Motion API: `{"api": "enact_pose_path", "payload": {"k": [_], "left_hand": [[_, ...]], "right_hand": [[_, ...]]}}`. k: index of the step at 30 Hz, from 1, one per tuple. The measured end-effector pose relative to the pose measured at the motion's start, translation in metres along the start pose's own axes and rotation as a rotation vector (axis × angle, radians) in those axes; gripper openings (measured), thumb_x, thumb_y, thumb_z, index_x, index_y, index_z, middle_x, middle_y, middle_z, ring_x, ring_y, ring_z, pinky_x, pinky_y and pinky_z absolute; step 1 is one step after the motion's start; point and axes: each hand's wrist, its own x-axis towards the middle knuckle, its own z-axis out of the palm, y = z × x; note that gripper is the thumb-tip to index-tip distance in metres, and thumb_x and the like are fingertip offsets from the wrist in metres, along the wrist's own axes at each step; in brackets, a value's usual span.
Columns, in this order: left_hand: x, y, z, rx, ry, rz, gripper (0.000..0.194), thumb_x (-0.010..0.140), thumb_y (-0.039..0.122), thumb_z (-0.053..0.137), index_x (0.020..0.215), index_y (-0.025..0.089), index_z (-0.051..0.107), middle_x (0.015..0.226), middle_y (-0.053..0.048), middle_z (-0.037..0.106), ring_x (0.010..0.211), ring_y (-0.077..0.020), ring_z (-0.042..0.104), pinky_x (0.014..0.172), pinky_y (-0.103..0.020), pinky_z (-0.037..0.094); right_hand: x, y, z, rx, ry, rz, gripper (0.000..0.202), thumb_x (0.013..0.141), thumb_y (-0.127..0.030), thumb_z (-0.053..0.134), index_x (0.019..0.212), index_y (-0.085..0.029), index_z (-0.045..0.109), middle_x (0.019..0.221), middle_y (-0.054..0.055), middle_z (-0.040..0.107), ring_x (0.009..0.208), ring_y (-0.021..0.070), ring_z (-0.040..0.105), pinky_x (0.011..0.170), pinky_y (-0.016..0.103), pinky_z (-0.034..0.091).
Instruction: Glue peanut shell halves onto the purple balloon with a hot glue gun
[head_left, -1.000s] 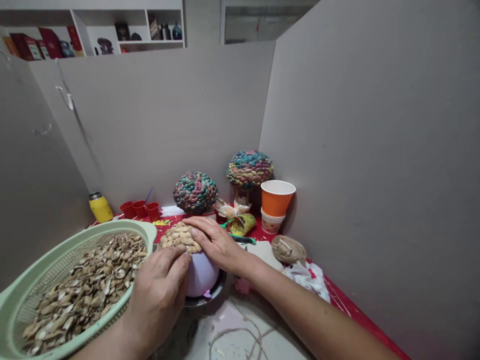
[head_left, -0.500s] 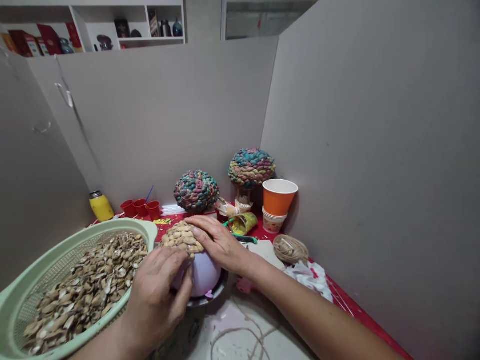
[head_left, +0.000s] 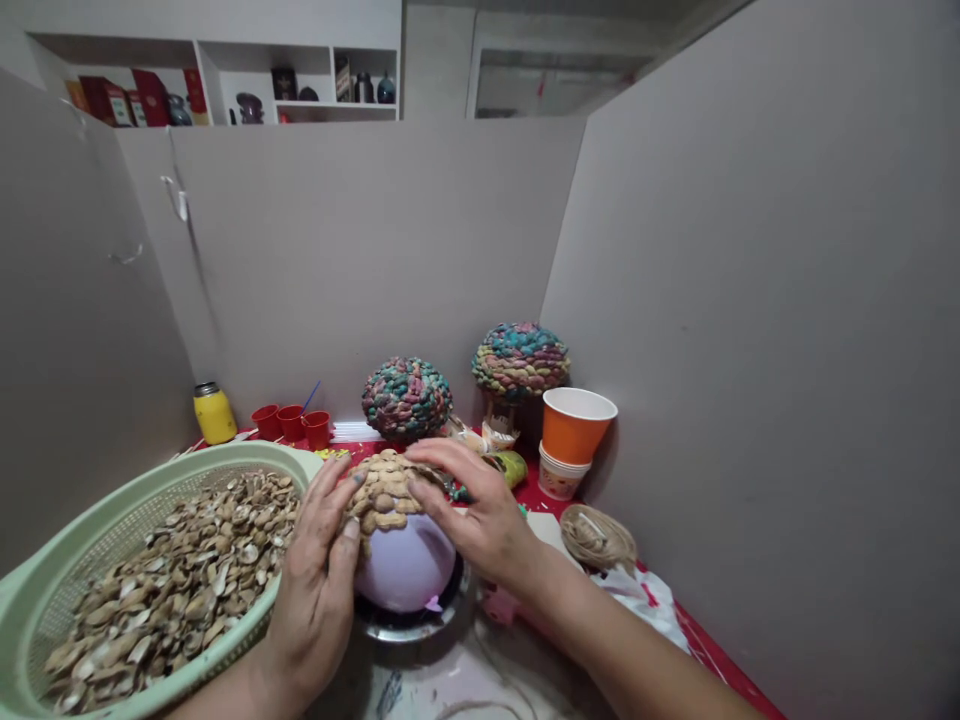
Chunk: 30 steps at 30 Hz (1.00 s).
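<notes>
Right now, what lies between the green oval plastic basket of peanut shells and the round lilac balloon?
In the head view, the left hand lies between basket and balloon, cupped against the balloon's tan peanut-shell cap.

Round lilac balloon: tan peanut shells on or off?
On, partly: the shells cap the balloon, whose lower front is bare lilac.

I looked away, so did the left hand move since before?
Yes: judged against the green basket, the left hand has moved left, closer to its rim.
</notes>
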Motion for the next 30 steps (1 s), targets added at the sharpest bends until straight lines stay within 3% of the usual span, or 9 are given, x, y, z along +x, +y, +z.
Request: {"api": "enact_pose_path", "payload": {"k": [2, 4, 9, 17, 30], "left_hand": [[-0.001, -0.001, 0.003, -0.013, -0.019, 0.0, 0.046, 0.096, 0.016, 0.044, 0.138, 0.032, 0.051, 0.151, -0.005, 0.048, 0.14, -0.0235, 0.042, 0.116, -0.052, 0.034], [-0.003, -0.003, 0.006, -0.021, -0.033, -0.022, 0.044, 0.097, 0.016, 0.043, 0.136, 0.031, 0.055, 0.15, -0.006, 0.05, 0.14, -0.0247, 0.042, 0.114, -0.054, 0.035], [-0.008, -0.009, 0.012, -0.032, -0.078, -0.071, 0.045, 0.096, 0.014, 0.041, 0.137, 0.027, 0.056, 0.151, -0.009, 0.049, 0.14, -0.0267, 0.042, 0.112, -0.057, 0.035], [-0.009, -0.007, 0.014, 0.009, -0.102, -0.07, 0.041, 0.097, 0.018, 0.038, 0.133, 0.021, 0.058, 0.146, -0.014, 0.053, 0.137, -0.0284, 0.047, 0.11, -0.062, 0.037], [-0.007, -0.003, 0.016, 0.018, -0.078, -0.052, 0.036, 0.097, 0.018, 0.04, 0.127, 0.02, 0.061, 0.143, -0.014, 0.055, 0.134, -0.0265, 0.049, 0.111, -0.057, 0.041]], "right_hand": [[-0.001, -0.014, -0.005, -0.08, 0.005, -0.109, 0.011, 0.094, -0.023, 0.058, 0.103, -0.023, 0.064, 0.098, 0.007, 0.067, 0.096, 0.0228, 0.061, 0.087, 0.039, 0.048], [-0.002, -0.028, -0.007, -0.185, -0.082, -0.18, 0.009, 0.094, -0.019, 0.057, 0.098, -0.021, 0.065, 0.09, 0.006, 0.066, 0.086, 0.0222, 0.059, 0.081, 0.039, 0.046], [-0.005, -0.042, -0.002, -0.361, -0.251, -0.231, 0.012, 0.095, -0.015, 0.053, 0.097, -0.017, 0.065, 0.085, 0.008, 0.065, 0.082, 0.0234, 0.055, 0.079, 0.041, 0.04], [-0.01, -0.032, 0.009, -0.445, -0.244, -0.266, 0.014, 0.097, -0.015, 0.05, 0.091, -0.016, 0.063, 0.081, 0.006, 0.064, 0.076, 0.0215, 0.053, 0.076, 0.038, 0.036], [-0.016, -0.029, 0.012, -0.47, -0.208, -0.266, 0.011, 0.096, -0.011, 0.051, 0.091, -0.014, 0.061, 0.08, 0.006, 0.063, 0.075, 0.0211, 0.051, 0.074, 0.038, 0.037]]}}
